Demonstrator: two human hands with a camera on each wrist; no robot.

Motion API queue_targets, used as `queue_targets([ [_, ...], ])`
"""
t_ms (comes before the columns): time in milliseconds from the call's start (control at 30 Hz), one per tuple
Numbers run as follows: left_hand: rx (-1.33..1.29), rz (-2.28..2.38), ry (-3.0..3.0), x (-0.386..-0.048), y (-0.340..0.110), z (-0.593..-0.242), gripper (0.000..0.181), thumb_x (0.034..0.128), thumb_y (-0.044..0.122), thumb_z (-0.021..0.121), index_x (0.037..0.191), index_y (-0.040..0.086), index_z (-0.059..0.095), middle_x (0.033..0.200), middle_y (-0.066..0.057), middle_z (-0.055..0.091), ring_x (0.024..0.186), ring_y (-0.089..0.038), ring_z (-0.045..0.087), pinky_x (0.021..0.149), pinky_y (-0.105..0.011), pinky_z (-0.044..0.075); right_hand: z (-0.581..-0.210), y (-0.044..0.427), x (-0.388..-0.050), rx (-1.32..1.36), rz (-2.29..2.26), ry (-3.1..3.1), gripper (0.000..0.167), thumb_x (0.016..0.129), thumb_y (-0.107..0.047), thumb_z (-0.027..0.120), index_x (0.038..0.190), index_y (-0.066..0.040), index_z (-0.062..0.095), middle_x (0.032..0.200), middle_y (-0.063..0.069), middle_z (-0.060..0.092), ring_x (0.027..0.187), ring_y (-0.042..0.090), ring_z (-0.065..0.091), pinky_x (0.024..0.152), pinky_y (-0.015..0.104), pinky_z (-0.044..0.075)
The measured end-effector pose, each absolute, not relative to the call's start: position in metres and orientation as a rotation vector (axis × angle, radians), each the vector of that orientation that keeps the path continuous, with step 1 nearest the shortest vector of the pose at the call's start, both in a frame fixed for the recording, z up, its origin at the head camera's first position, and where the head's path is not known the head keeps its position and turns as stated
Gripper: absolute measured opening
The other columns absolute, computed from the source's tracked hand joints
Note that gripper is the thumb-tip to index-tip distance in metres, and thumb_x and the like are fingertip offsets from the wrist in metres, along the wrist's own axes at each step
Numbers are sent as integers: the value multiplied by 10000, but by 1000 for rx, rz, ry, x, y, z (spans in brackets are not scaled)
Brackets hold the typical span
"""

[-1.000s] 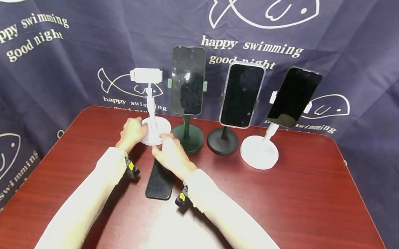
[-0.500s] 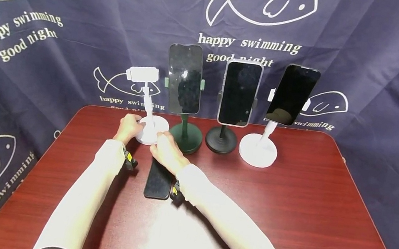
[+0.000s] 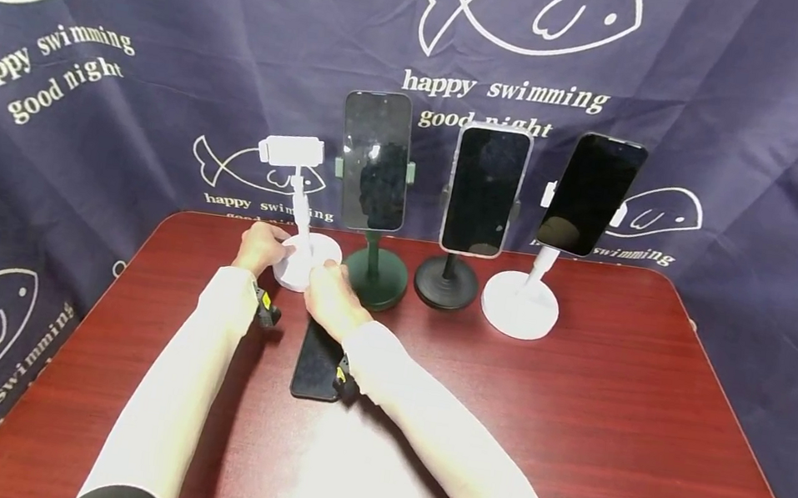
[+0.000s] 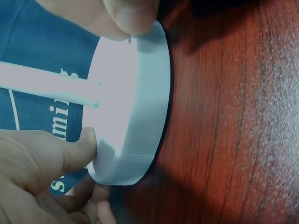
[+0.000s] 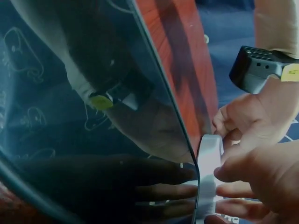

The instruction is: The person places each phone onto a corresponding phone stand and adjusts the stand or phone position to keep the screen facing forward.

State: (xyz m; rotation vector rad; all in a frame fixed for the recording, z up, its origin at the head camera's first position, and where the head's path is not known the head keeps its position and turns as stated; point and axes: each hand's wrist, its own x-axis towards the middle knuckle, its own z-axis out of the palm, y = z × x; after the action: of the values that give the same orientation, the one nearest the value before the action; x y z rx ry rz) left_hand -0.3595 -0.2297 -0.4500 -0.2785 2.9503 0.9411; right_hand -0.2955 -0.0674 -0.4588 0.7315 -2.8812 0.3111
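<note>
A white phone stand, its clamp head holding no phone, stands at the table's back left. My left hand grips the left side of its round base, thumb on top and fingers at the edge. On the base's opposite side, my right hand pinches the rim; its fingertips show at the top of the left wrist view. A dark phone lies flat on the table, its far end hidden under my right hand. In the right wrist view that phone fills the left side, mirroring the hand.
To the right stand a green stand, a black stand and another white stand, each bearing a phone. The green base is close beside my right hand. A dark blue printed cloth hangs behind the red-brown table.
My right wrist has shifted left, over the edge of the flat phone, and its hand has closed in on the base. My left hand has moved slightly away from me. The stand looks nearly still.
</note>
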Motion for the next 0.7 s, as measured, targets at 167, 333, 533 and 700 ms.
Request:
queue_targets([
  [167,-348,973,2928,-362,-230,-450,322,933,161,721,1225,28,743,1252,-187,715,1260,-438,584,1113,-485,454,-459,-72,-299,653,302,-2861,133,959,-143,683,976,-60,785,964,116,737,927,294,688,857,390,570],
  [333,-411,1022,2897,-364,-228,-449,324,924,156,731,1221,27,745,1256,-181,715,1292,-439,550,1131,-466,437,-457,-73,-303,569,400,-2914,120,975,-107,666,961,-77,781,983,102,748,925,294,714,767,389,616],
  [533,-463,1069,2878,-362,-225,-446,318,918,138,740,1211,14,746,1236,-186,723,1279,-417,579,1107,-454,467,-456,-72,-305,590,367,-2918,115,977,-124,670,967,-70,771,996,83,757,910,275,728,772,399,612],
  [700,-463,1062,2868,-361,-228,-448,320,920,155,743,1211,22,749,1228,-183,728,1258,-400,604,1094,-453,479,-457,-71,-305,590,344,-2917,109,971,-153,679,952,-88,764,986,59,766,885,259,737,759,387,608],
])
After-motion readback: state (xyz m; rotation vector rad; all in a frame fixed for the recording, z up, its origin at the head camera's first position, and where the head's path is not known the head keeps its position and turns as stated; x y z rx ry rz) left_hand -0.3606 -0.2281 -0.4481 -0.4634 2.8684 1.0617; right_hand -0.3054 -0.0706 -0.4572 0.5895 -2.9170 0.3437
